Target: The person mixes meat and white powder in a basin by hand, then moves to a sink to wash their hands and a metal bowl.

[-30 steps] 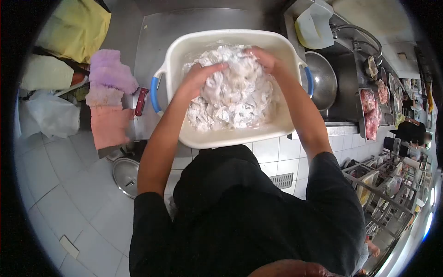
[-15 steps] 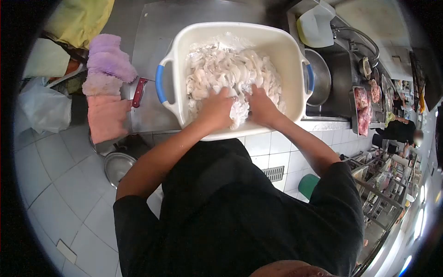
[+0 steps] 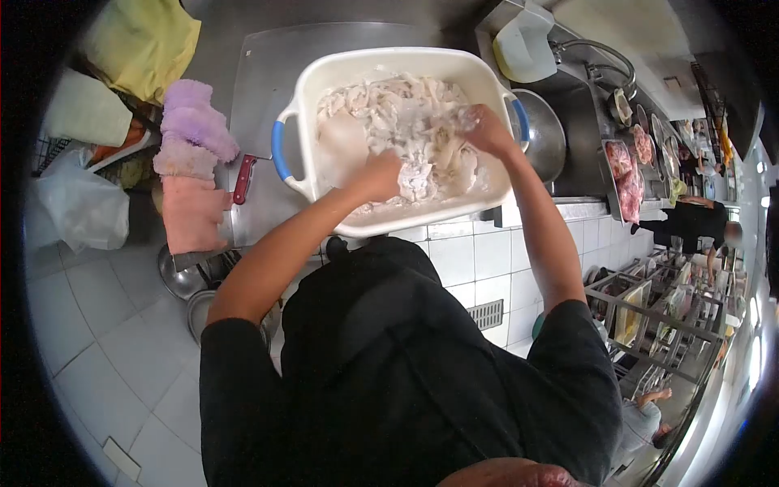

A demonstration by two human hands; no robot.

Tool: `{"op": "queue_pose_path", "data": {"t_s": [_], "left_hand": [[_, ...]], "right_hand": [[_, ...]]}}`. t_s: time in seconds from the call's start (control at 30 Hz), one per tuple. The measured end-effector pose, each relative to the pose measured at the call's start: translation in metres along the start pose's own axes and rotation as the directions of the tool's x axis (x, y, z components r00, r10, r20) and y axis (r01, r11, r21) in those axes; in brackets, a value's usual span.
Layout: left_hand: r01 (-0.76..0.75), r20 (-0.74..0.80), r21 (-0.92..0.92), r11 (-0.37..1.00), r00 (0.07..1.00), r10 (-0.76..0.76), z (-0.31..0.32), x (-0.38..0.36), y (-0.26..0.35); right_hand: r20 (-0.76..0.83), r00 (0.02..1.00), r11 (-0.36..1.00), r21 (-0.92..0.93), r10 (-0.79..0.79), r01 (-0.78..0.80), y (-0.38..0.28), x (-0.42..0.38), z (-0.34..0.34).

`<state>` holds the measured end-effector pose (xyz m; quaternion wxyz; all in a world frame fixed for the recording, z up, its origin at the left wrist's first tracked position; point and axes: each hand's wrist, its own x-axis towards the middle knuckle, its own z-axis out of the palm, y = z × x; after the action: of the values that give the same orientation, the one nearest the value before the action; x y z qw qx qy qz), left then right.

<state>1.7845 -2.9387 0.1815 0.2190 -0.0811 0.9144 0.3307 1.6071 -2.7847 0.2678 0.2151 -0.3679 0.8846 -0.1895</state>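
A cream tub (image 3: 487,77) with blue handles holds a heap of pale, wet-looking strips (image 3: 389,105), perhaps raw meat, coated in white paste. Low in the tub, my left hand (image 3: 380,175) is closed among the strips, its fingertips partly hidden by a white clump. Higher and to the right, near the tub's right wall, my right hand (image 3: 488,131) is raised over the heap. Its fingers are curled and whitened, and whatever lies within them is blurred. A smooth whitish patch shows on the heap's left side.
A red-handled knife (image 3: 245,180) lies left of the tub beside purple and pink cloths (image 3: 195,215). On the right are a metal bowl (image 3: 542,134), a sink (image 3: 576,105) and a tray of red meat (image 3: 625,183). Other people (image 3: 690,227) stand far right.
My right hand has risen out of the strips toward the tub's right side. My left hand has shifted slightly left and down. The strips are spread differently, and the view has shifted a little.
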Motion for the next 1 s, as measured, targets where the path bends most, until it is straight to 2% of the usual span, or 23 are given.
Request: {"op": "queue_pose_path", "data": {"t_s": [0.07,0.1,0.17,0.2,0.27,0.3,0.33,0.37,0.4,0.47,0.5,0.6,0.63,0.67,0.7,0.73,0.77,0.8,0.83,0.87,0.9,0.97,1.0], "left_hand": [[-0.020,0.029,-0.139,0.990,0.999,0.024,-0.005,-0.008,-0.012],[0.015,-0.052,-0.120,0.993,0.998,-0.021,-0.012,-0.023,-0.005],[0.106,-0.209,-0.102,0.989,0.970,-0.126,-0.033,-0.059,0.014],[0.132,-0.218,-0.092,0.987,0.964,-0.150,-0.028,-0.054,0.009],[0.196,-0.229,-0.079,0.977,0.951,-0.209,-0.009,-0.041,-0.007],[0.284,-0.169,-0.134,0.949,0.937,-0.305,-0.008,-0.033,-0.002],[0.313,-0.195,-0.145,0.939,0.921,-0.337,-0.008,-0.029,0.004],[0.336,-0.226,-0.159,0.928,0.903,-0.366,-0.007,-0.023,0.012],[0.356,-0.253,-0.175,0.918,0.885,-0.391,-0.008,-0.015,0.019],[0.424,-0.188,-0.125,0.897,0.877,-0.441,-0.015,0.008,0.019],[0.446,-0.138,-0.092,0.890,0.880,-0.455,-0.016,0.017,0.016],[0.432,-0.057,-0.041,0.901,0.899,-0.434,-0.023,0.039,0.003],[0.400,-0.180,0.012,0.916,0.902,-0.392,-0.016,0.040,-0.002],[0.361,-0.276,-0.058,0.931,0.890,-0.362,-0.006,0.046,-0.015],[0.314,-0.365,-0.128,0.941,0.867,-0.339,0.009,0.054,-0.032],[0.301,-0.364,-0.159,0.940,0.868,-0.339,0.006,0.055,-0.037],[0.287,-0.363,-0.191,0.939,0.868,-0.339,0.002,0.056,-0.041],[0.315,-0.263,-0.186,0.931,0.897,-0.356,-0.018,0.047,-0.034],[0.343,-0.165,-0.180,0.922,0.913,-0.372,-0.031,0.042,-0.032],[0.345,-0.235,-0.199,0.917,0.892,-0.387,-0.033,0.046,-0.036],[0.348,-0.296,-0.219,0.912,0.867,-0.402,-0.031,0.050,-0.041],[0.330,-0.455,-0.202,0.922,0.802,-0.387,-0.023,0.049,-0.043],[0.323,-0.476,-0.221,0.920,0.788,-0.390,-0.023,0.044,-0.038]], "right_hand": [[-0.127,0.991,0.974,0.227,0.040,-0.011,0.028,0.015,0.004],[-0.178,0.982,0.942,0.337,0.060,0.004,0.048,0.032,0.010],[-0.167,0.983,0.806,0.591,0.069,0.043,0.104,0.087,0.036],[-0.149,0.986,0.711,0.701,0.072,0.054,0.117,0.108,0.047],[-0.074,0.984,0.815,0.573,0.163,-0.092,0.110,0.126,0.060],[0.050,0.966,0.722,0.655,0.256,-0.225,0.117,0.147,0.072],[0.182,0.927,0.610,0.708,0.328,-0.355,0.107,0.162,0.077],[0.377,0.891,0.358,0.819,0.252,-0.448,0.104,0.168,0.077],[0.440,0.885,0.326,0.823,0.154,-0.466,0.103,0.177,0.081],[0.550,0.835,0.249,0.813,-0.033,-0.526,0.112,0.192,0.104],[0.607,0.778,0.160,0.794,-0.162,-0.586,0.130,0.206,0.126],[0.563,0.822,0.434,0.765,-0.092,-0.475,0.093,0.167,0.098],[0.618,0.786,0.383,0.727,-0.003,-0.570,0.090,0.160,0.094],[0.570,0.822,0.552,0.687,-0.004,-0.473,0.089,0.150,0.086],[0.528,0.849,0.700,0.611,-0.012,-0.370,0.055,0.122,0.058],[0.485,0.874,0.824,0.508,-0.034,-0.250,0.036,0.106,0.042],[0.465,0.885,0.846,0.485,-0.036,-0.221,0.059,0.109,0.058],[0.444,0.895,0.866,0.461,-0.038,-0.192,0.080,0.111,0.073],[0.401,0.916,0.939,0.314,0.001,-0.138,0.056,0.085,0.057],[0.352,0.936,0.984,0.153,0.029,-0.088,0.029,0.059,0.040],[0.336,0.938,0.985,0.170,-0.084,0.028,0.006,0.034,0.025],[0.231,0.943,0.971,0.050,-0.239,0.234,0.018,0.008,0.045],[0.186,0.928,0.944,-0.019,-0.322,0.331,0.023,-0.003,0.051]]}}
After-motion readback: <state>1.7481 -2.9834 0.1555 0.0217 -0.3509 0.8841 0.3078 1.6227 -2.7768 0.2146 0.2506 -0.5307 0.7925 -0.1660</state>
